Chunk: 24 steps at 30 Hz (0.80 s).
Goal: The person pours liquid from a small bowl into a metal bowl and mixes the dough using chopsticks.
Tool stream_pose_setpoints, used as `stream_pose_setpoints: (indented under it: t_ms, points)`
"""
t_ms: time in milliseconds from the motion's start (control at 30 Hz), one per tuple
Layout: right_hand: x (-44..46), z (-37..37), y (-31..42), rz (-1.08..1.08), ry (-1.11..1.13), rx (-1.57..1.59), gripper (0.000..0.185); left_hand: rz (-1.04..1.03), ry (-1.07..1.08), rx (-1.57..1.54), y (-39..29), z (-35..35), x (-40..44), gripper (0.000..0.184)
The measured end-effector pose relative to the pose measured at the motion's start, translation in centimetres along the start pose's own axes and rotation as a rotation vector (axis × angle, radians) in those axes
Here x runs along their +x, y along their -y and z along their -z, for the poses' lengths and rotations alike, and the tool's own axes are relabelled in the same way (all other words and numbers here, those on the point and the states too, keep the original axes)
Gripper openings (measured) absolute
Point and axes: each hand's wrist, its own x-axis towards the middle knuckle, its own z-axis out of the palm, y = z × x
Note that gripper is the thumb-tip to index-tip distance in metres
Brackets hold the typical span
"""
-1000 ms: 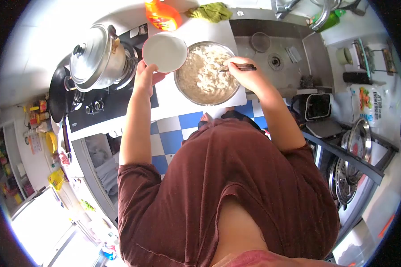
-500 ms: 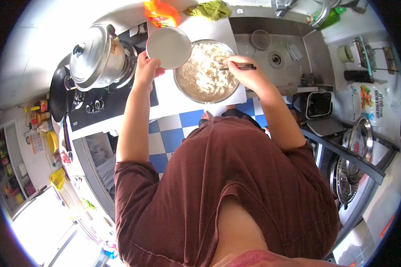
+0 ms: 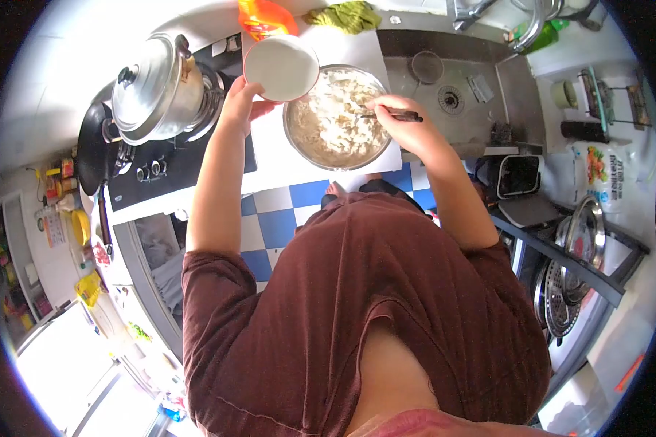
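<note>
Pan (image 3: pixel 92 156), black, sits well left of the metal basin (image 3: pixel 297 151), with a lidded pot (image 3: pixel 160 91) on the stove (image 3: pixel 186 175) nearer to the basin; next comes the left hand (image 3: pixel 240 107), just left of the basin, partly closed on the edge of a red-rimmed pale bowl (image 3: pixel 280 68), thumb over the rim, the bowl overlapping the basin's far left edge from this view. Beyond that bowl, on the basin's far side, stand an orange bottle (image 3: pixel 267 18) and then a crumpled green cloth (image 3: pixel 345 17). Pale lumpy mixture (image 3: pixel 335 127) lies inside the basin, and at its right side the right hand (image 3: pixel 404 130) is closed around a dark utensil (image 3: pixel 410 116), whose tip reaches over the mixture; right of the basin is a metal sink (image 3: pixel 477 124)
</note>
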Motion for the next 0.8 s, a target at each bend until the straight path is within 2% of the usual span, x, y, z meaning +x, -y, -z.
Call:
stream_pose_setpoints:
  t_ms: [133, 233, 367, 467, 600, 633, 800]
  points:
    - [-0.6, 0.6, 2.1, -0.05, -0.012, 0.029, 0.012, 0.015, 0.095, -0.212, 1.4, 1.0, 1.8, 0.052]
    - [-0.5, 1.5, 4.0, -0.12, -0.006, 0.073, 0.014, 0.103, 0.026, -0.38, 2.7, 1.6, 3.4, 0.05]
    - [1.0, 1.9, 5.0, -0.094, -0.04, -0.018, 0.019, 0.177, -0.027, -0.539, 4.2, 2.3, 5.4, 0.051]
    - [2.9, 1.3, 6.8, -0.096, -0.036, -0.261, 0.018, 0.178, -0.026, -0.598, 5.8, 2.8, 6.6, 0.052]
    - [6.1, -0.9, 3.9, 0.005, 0.03, -0.283, 0.017, 0.22, -0.055, -0.636, 7.0, 2.6, 7.6, 0.051]
    - [6.4, -1.5, 4.1, -0.037, 0.068, -0.283, 0.016, 0.235, -0.053, -0.661, 7.3, 2.6, 7.8, 0.052]
    - [6.7, -3.7, 1.0, 0.036, 0.202, -0.137, 0.015, 0.257, -0.034, -0.679, 8.3, 2.5, 8.6, 0.05]
